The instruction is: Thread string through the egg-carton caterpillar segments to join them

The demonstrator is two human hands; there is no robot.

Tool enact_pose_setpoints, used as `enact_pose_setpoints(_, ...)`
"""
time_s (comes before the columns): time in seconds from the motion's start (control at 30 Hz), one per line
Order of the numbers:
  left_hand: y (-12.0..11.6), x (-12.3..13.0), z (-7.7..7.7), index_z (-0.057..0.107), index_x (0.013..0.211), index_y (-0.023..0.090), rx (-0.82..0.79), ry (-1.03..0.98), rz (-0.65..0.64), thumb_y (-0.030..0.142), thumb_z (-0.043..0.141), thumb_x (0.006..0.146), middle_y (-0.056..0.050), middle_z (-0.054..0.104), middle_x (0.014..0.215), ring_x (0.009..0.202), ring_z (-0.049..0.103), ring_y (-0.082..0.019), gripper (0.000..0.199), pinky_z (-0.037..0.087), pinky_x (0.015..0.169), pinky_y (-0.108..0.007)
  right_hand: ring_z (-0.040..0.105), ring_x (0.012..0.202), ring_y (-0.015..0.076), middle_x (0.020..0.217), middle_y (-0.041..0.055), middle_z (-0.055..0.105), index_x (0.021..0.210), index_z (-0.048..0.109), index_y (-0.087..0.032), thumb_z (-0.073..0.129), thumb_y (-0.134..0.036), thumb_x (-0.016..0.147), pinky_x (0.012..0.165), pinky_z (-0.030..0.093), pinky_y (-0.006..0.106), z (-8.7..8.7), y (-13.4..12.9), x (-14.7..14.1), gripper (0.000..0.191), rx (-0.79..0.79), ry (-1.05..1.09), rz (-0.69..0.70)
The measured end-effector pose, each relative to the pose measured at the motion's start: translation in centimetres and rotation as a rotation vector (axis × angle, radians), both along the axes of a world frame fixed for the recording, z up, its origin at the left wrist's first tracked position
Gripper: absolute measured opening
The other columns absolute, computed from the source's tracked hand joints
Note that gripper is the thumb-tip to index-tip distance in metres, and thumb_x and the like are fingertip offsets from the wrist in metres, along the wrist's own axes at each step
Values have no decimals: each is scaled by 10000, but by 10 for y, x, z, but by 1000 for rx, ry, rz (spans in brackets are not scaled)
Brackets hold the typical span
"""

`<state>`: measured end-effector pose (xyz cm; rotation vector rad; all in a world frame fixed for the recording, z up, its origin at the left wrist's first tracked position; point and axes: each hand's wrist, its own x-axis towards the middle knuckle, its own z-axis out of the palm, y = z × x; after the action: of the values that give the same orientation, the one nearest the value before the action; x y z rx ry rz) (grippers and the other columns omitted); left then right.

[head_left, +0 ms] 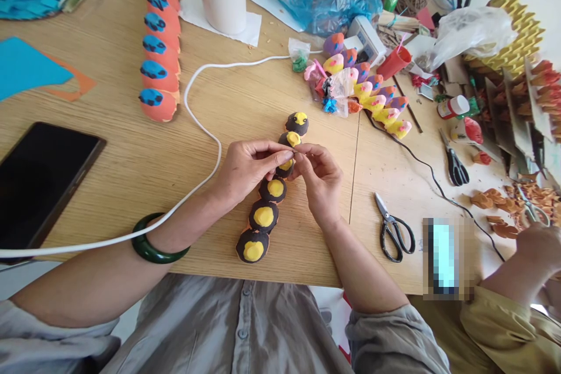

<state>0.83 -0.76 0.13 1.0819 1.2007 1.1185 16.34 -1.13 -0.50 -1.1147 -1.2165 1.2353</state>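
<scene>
A row of several dark egg-carton cups, each topped with a yellow patch, runs away from me across the table. The farthest cup carries small dark dots on its yellow patch. Above the middle of the row, my left hand and my right hand meet fingertip to fingertip. Both are closed in a pinch. Whatever lies between the fingertips is too small and hidden to name. My hands partly cover the third cup.
Left lie a phone, a white cable and an orange cup row with blue patches. Black-handled scissors rest at right. Yellow and purple cups stand farther back. A co-worker's hand is at far right.
</scene>
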Motion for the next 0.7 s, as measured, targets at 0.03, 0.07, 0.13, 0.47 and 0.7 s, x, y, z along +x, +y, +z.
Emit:
enact_pose_setpoints(0.03, 0, 0, 0, 829, 868, 202, -1, -7, -1, 372, 786, 805, 29, 602, 572, 507, 503, -94, 186, 405, 497, -227, 606, 628, 89, 891, -20, 684, 959, 708, -263, 769, -431, 876, 591, 600, 255, 0, 0, 0, 197, 12, -7, 0)
enact_pose_setpoints(0.07, 0, 0, -1, 828, 864, 197, -6, -20, 0, 372, 789, 803, 30, 595, 568, 504, 497, -92, 189, 402, 495, -226, 604, 637, 88, 890, -19, 676, 946, 712, -262, 768, -411, 879, 590, 598, 249, -1, 0, 0, 173, 27, -10, 1)
enact_pose_setpoints(0.13, 0, 1, -1, 824, 844, 184, -22, -54, 4, 375, 796, 794, 34, 573, 551, 491, 483, -86, 200, 391, 486, -225, 604, 644, 84, 878, -23, 658, 932, 714, -257, 753, -374, 895, 590, 595, 240, -2, 1, 1, 129, 58, -16, 3)
enact_pose_setpoints(0.47, 1, 2, -5, 818, 806, 178, -44, -154, 43, 391, 809, 782, 28, 576, 574, 505, 478, -78, 214, 393, 481, -211, 636, 722, 95, 964, 7, 674, 1073, 723, -264, 711, -315, 943, 608, 564, 244, -14, 2, 3, 140, 266, -155, 22)
enact_pose_setpoints(0.7, 0, 5, 0, 777, 732, 163, -77, -181, 20, 385, 790, 776, 20, 584, 585, 496, 469, -76, 227, 383, 470, -217, 669, 780, 108, 981, 13, 702, 1025, 725, -261, 674, -276, 967, 635, 590, 250, -18, 1, 5, 78, 386, -242, -37)
